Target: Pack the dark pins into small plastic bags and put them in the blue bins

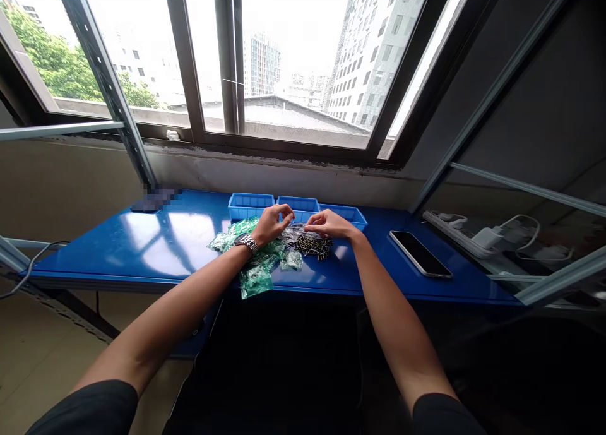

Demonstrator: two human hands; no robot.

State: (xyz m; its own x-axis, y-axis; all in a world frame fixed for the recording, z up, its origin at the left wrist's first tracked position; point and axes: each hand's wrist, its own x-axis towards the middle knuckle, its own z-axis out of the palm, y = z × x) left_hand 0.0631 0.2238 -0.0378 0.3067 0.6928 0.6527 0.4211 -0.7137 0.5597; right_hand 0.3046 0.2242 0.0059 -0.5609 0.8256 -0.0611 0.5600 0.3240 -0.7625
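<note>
Screws (315,247), or thin dark-and-brass bits that look a lot like them, are lying in a loose heap on my blue table (113,249), just by my right hand (329,223)

ok but what are your fingers actually doing tho?

Right thumb and index are nearly together in a pinch, and I can't make out if anything thin is between them. Left hand (274,223) is half curled above the green packets (257,277), thumb close to index, and same deal, no idea from this angle if it's got hold of anything. Some clear plastic (296,232) lies around the gap between my hands

any tricks for working that close to a loose pile?

Fingertips only and a light pinch, I reckon. Thin plastic is probably slippery, so one hand should steady while the other does the fiddly part. I'd lift well clear of the heap too, or it'll likely scatter. And that small packet (291,261) right beside it would be better slid away, maybe nearer the blue trays (246,212) at the back
</note>
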